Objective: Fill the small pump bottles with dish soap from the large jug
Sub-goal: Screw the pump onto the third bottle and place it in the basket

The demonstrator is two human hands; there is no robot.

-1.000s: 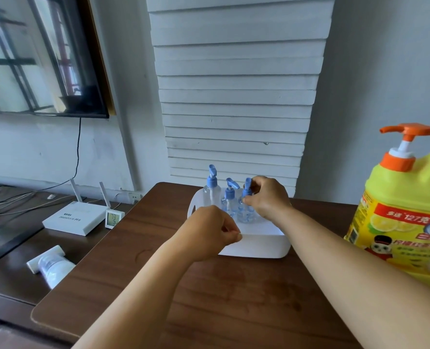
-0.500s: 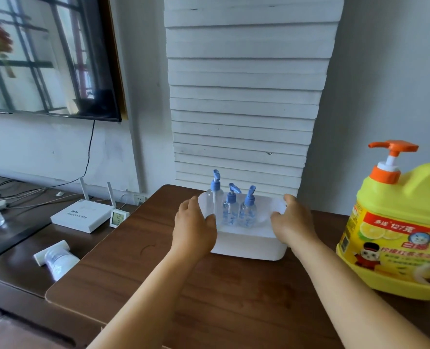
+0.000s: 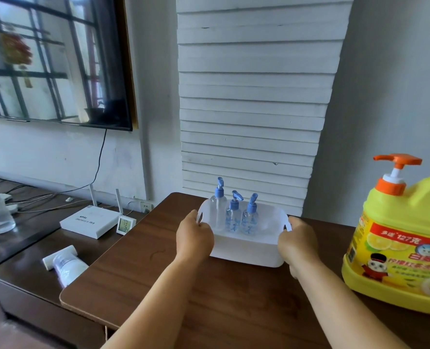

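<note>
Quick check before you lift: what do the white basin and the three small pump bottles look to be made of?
White basin: likely matte, slightly translucent plastic, judging by its moulded rounded rim and handle cut-outs. Small pump bottles: clear glossy plastic, seemingly; you see through the bodies, and the blue pump heads look opaque moulded plastic. Left hand and right hand grip the basin's ends.
</note>
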